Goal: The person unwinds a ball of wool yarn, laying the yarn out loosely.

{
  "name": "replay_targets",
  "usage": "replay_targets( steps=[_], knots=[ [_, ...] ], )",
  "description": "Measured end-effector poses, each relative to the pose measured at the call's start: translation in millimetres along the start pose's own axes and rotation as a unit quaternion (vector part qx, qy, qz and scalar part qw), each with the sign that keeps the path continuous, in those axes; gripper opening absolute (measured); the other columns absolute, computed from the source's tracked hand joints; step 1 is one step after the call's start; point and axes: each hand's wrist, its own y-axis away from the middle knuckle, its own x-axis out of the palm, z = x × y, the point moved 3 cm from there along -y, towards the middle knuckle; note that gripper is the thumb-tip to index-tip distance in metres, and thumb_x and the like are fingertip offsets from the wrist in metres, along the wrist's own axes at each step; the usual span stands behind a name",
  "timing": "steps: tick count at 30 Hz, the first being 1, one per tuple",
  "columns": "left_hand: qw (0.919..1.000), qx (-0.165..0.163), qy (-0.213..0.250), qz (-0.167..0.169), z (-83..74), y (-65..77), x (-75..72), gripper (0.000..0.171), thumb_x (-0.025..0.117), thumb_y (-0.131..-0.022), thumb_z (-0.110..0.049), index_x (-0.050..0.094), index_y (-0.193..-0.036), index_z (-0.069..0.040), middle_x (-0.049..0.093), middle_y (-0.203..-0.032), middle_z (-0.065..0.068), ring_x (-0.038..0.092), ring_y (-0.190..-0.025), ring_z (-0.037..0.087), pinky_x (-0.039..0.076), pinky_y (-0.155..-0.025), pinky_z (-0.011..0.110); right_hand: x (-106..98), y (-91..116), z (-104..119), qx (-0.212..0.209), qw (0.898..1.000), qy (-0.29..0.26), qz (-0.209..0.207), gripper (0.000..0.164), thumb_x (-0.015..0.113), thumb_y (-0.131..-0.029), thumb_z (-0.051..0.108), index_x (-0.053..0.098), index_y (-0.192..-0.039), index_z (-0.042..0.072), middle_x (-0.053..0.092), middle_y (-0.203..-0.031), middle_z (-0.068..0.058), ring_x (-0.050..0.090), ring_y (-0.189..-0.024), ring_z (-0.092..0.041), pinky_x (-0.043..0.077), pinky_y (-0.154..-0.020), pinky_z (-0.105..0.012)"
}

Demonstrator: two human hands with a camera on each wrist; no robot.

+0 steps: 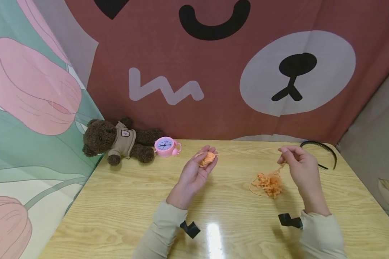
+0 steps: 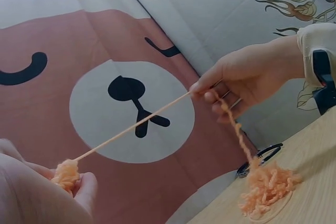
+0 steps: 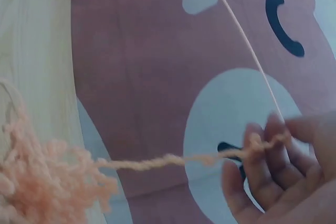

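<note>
My left hand [image 1: 192,176] holds a small wound ball of orange yarn [image 1: 207,159], palm turned up, thumb against the ball. From it a taut strand of yarn [image 2: 131,126] runs across to my right hand [image 1: 302,168], which pinches it between thumb and forefinger. Below the right hand a crinkled, twisted length of yarn [image 3: 157,162] drops to a loose tangled heap of the same orange yarn [image 1: 268,184]. That heap is at table height, a thin loop lying at its left side. Part of the ball is hidden behind the left fingers in the left wrist view.
A brown teddy bear [image 1: 123,142] lies on its side at the table's back left, next to a pink alarm clock [image 1: 164,146]. A black headband [image 1: 327,151] lies at the back right, behind the right hand. Printed cloth [image 1: 220,118] hangs behind the wooden table [image 1: 116,216].
</note>
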Motion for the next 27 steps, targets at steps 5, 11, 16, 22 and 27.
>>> replay_targets(
  steps=[5, 11, 16, 22, 27],
  knots=[
    [0.9999, 0.002, 0.008, -0.007, -3.7, -1.4, -1.5, 0.044, 0.043, -0.108, -0.007, 0.038, -0.151, -0.002, 0.064, -0.122, 0.005, 0.065, -0.112, 0.017, 0.060, -0.097, 0.026, -17.3, -4.2, -5.1, 0.016, 0.969, -0.205, -0.138, 0.020, 0.050, -0.106, 0.029, 0.058, -0.103, 0.011, 0.063, -0.080, 0.002, 0.063, -0.069, -0.009, 0.056, -0.069, -0.012],
    [0.9995, 0.008, 0.022, -0.022, -7.6, -1.3, -2.1, 0.039, 0.046, -0.107, -0.007, 0.045, -0.146, -0.003, 0.062, -0.127, 0.008, 0.067, -0.111, 0.018, 0.058, -0.100, 0.028, -30.8, -6.5, -12.4, 0.018, 0.933, -0.294, -0.206, 0.014, 0.046, -0.108, 0.023, 0.051, -0.101, 0.011, 0.061, -0.079, -0.003, 0.062, -0.065, -0.012, 0.056, -0.064, -0.013],
    [0.9997, 0.003, 0.020, -0.016, -6.5, -1.1, -1.9, 0.041, 0.044, -0.108, -0.006, 0.042, -0.148, -0.003, 0.062, -0.124, 0.008, 0.066, -0.111, 0.019, 0.060, -0.098, 0.027, -28.3, -9.7, -14.6, 0.049, 0.959, -0.227, -0.162, 0.015, 0.055, -0.105, 0.022, 0.061, -0.099, 0.010, 0.064, -0.078, 0.003, 0.065, -0.064, -0.006, 0.056, -0.063, -0.011],
    [0.9999, -0.001, 0.016, 0.001, -2.6, -0.9, -0.2, 0.036, 0.041, -0.108, -0.005, 0.043, -0.144, -0.002, 0.059, -0.123, 0.009, 0.058, -0.129, 0.030, 0.059, -0.099, 0.027, -15.9, -8.7, -17.5, 0.027, 0.999, 0.036, -0.017, 0.031, 0.052, -0.105, 0.040, 0.066, -0.115, 0.013, 0.069, -0.087, 0.013, 0.063, -0.073, 0.007, 0.052, -0.066, -0.010],
    [0.9999, -0.009, 0.005, 0.002, 3.2, 1.1, 3.8, 0.035, 0.039, -0.108, -0.004, 0.042, -0.143, -0.002, 0.056, -0.127, 0.011, 0.046, -0.141, 0.035, 0.060, -0.096, 0.024, 5.3, -4.6, -15.0, -0.027, 0.984, 0.159, 0.070, 0.053, 0.046, -0.106, 0.049, 0.065, -0.129, 0.006, 0.074, -0.111, -0.015, 0.069, -0.088, -0.011, 0.056, -0.066, -0.025]
  ],
)
